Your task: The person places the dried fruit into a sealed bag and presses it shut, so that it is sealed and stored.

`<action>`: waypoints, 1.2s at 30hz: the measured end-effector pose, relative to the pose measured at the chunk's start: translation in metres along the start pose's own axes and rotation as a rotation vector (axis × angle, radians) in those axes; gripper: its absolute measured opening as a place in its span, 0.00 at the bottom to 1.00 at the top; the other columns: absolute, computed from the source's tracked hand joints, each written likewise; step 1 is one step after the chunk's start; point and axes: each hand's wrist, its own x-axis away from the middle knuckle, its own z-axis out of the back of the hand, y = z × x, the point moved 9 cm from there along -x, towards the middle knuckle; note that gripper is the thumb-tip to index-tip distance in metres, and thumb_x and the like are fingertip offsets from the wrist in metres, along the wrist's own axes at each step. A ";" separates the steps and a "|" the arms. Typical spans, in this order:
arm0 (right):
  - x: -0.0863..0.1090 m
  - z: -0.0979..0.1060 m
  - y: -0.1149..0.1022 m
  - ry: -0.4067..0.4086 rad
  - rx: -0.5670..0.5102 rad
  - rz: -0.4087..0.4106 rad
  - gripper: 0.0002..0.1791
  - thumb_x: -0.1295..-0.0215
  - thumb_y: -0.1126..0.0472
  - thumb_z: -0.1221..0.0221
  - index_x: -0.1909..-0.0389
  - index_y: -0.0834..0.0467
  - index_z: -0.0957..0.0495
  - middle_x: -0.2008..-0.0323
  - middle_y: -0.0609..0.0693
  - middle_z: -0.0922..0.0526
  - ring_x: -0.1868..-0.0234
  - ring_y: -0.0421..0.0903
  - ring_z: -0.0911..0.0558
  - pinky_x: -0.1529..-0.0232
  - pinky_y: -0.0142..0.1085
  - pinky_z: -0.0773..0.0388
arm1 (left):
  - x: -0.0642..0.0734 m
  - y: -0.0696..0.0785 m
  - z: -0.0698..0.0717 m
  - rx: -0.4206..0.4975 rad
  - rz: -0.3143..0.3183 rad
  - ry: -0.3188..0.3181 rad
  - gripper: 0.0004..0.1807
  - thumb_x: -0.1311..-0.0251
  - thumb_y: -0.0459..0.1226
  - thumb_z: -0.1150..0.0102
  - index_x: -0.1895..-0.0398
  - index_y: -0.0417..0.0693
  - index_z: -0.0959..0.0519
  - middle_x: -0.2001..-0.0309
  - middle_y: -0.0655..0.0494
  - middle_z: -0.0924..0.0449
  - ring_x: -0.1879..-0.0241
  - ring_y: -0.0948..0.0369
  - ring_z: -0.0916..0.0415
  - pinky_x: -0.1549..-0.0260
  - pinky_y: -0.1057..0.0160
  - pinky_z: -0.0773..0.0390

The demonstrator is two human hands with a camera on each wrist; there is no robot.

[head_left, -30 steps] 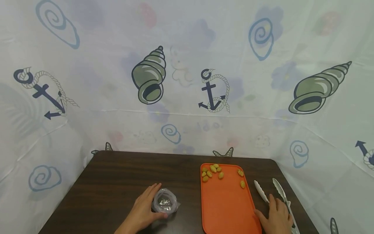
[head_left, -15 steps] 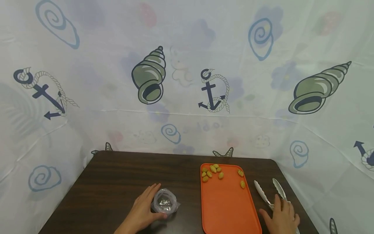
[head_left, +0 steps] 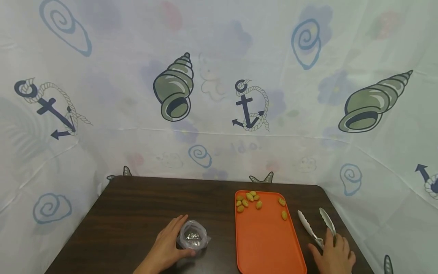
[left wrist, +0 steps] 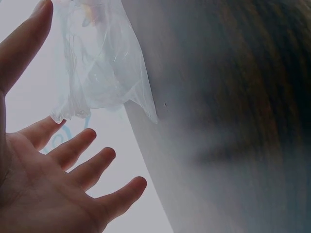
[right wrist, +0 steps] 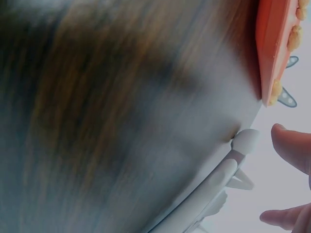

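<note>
A round container in a clear plastic bag (head_left: 193, 236) stands on the dark table, left of the middle. My left hand (head_left: 166, 243) lies around its left side, thumb and index finger spread at its edge. In the left wrist view, the fingers (left wrist: 82, 150) are extended beside the crinkled plastic. At the right, a pair of tongs (head_left: 309, 228) lies spread on the table, its arms pointing away from me. Over its near part is my right hand (head_left: 336, 255), which hides the handles. The right wrist view has its fingers (right wrist: 294, 148) apart from the tongs' pale handle.
An orange tray (head_left: 268, 243) sits between the container and the tongs. Several yellowish-green oval pieces (head_left: 249, 197) lie at its far end. A patterned white cloth (head_left: 219, 152) encloses the back and sides of the table (head_left: 137, 205).
My right hand has shifted to the right, off the tray's edge and over the tongs' near part. The left hand and the bagged container have stayed in place.
</note>
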 end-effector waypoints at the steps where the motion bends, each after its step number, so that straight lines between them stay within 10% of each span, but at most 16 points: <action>1: 0.000 0.000 0.001 -0.003 -0.007 -0.008 0.54 0.35 0.37 0.34 0.26 0.71 0.47 0.33 0.82 0.44 0.31 0.78 0.47 0.39 0.78 0.47 | 0.000 0.000 0.000 0.001 0.003 -0.002 0.63 0.65 0.56 0.14 0.22 0.52 0.35 0.23 0.43 0.36 0.23 0.36 0.43 0.33 0.24 0.42; 36: -0.018 -0.009 0.032 0.030 -0.099 -0.131 0.57 0.37 0.38 0.33 0.25 0.70 0.51 0.35 0.81 0.42 0.36 0.80 0.41 0.43 0.77 0.43 | 0.003 -0.006 -0.009 0.015 0.021 -0.027 0.64 0.66 0.56 0.15 0.21 0.53 0.37 0.22 0.41 0.37 0.22 0.35 0.45 0.33 0.23 0.44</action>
